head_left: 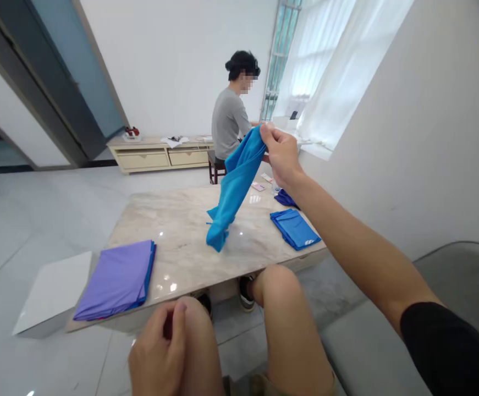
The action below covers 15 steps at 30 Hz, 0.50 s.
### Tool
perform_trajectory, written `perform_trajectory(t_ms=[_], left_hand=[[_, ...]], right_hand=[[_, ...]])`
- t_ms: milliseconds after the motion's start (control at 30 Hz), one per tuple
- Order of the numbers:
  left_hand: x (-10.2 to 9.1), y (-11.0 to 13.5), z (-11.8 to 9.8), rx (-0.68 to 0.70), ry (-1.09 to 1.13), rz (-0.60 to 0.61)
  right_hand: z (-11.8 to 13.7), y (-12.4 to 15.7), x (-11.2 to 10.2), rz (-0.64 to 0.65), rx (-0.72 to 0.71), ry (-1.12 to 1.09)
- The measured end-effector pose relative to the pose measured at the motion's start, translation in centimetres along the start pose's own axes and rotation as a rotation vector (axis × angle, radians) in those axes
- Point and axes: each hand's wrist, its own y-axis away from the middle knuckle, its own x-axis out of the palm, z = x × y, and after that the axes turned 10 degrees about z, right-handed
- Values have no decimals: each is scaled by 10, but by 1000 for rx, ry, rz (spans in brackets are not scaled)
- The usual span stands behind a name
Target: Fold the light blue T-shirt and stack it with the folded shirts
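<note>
My right hand (280, 151) is raised over the far part of the table, thumb and fingers pinching one end of a bright blue cloth (239, 184). The cloth hangs bunched and twisted, its lower end just above or touching the tabletop; I cannot tell which. My left hand (159, 352) rests by my left knee, fingers curled in and nothing seen in it. At the table's left end lies a folded stack of purple and blue cloths (117, 278). Folded blue cloth (295, 228) with a small white mark sits on the right, below my right forearm.
The glossy marble-patterned table (173, 220) stands before my knees. Dark blue cloth (285, 198) and a pink phone-like item (258, 187) lie at its far right. A person in grey (229, 118) sits beyond, near a low cabinet (144, 159). A white box (53, 289) stands left.
</note>
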Motion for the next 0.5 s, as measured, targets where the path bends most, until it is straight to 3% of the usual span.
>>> perform_trajectory(t_ms=[133,300,367,500], left_hand=[[-2,-56,-16,124,251,-83],[22,-96,-44,230,277,-73],[33,-96,-59,265,338,40],[51,-81,-76,299,394,477]], right_hand=[[59,29,-8,57,-26,-41],[88,65,-27,64,-16,-96],[86,76,-33,54,1,-99],[60,94,-38,-9,70,-135]])
